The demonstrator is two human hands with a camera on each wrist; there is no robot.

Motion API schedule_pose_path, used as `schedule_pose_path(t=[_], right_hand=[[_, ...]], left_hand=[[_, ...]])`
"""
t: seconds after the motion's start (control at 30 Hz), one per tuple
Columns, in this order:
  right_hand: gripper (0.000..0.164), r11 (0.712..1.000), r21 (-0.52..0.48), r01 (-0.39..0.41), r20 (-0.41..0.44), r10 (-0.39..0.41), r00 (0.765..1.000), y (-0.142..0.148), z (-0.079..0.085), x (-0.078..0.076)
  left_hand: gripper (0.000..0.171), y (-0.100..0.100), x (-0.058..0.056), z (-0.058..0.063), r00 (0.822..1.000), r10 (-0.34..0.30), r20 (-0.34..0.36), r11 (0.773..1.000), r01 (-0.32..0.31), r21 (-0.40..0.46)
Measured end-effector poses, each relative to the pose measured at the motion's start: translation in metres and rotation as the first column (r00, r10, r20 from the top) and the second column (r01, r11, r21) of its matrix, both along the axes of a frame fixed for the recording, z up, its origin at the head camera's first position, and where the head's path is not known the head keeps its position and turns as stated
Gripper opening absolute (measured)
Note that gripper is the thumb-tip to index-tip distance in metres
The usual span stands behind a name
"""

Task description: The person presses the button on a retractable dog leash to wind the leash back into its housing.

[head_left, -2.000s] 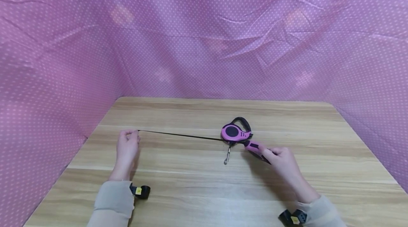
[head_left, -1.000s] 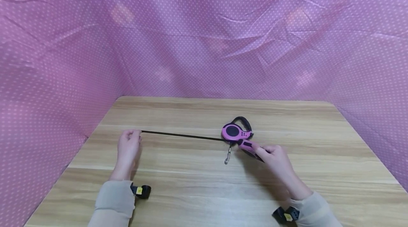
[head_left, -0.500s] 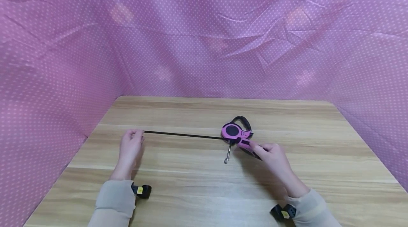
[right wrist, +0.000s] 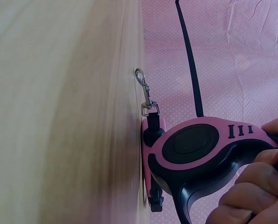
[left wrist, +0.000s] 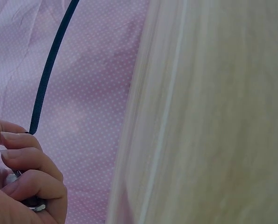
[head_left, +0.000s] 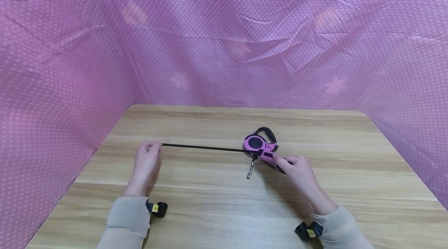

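Observation:
My right hand (head_left: 299, 173) grips the black handle of a pink and black retractable dog leash (right wrist: 190, 142), held up off the table. Out of its casing runs a taut black strap (head_left: 203, 147) toward the left. At the strap's far end my left hand (head_left: 145, 161) has its fingers curled around the metal clip (left wrist: 38, 206), mostly hidden in the palm. A second pink and black retractable leash (head_left: 255, 143) lies on the table just behind the first, which overlaps it in the head view. Its silver snap hook (head_left: 250, 169) points toward me.
The wood-grain table (head_left: 210, 206) spreads under both hands. Pink polka-dot cloth (head_left: 224, 47) hangs around its back and sides. Each wrist wears a small black camera (head_left: 161, 209) over a light sleeve (head_left: 127, 216).
Both hands have moved toward each other, the right one leftward and slightly up, the left one slightly right. The strap between them is shorter. The leash on the table stays put.

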State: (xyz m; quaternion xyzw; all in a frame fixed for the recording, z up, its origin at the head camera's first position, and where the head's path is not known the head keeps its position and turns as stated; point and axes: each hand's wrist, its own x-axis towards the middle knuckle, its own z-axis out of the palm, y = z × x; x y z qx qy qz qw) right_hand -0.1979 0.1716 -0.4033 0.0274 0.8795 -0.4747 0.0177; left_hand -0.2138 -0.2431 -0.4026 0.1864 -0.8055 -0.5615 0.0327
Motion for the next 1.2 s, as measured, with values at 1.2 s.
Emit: schedule_pose_path(t=[1.2], right_hand=[[0.056,1.0,-0.019,-0.006,-0.023,0.006,1.0,0.005,-0.004,-0.002]], left_hand=[[0.023,0.013,-0.002,0.002,0.976,-0.217,0.009,0.974,0.217,-0.062]])
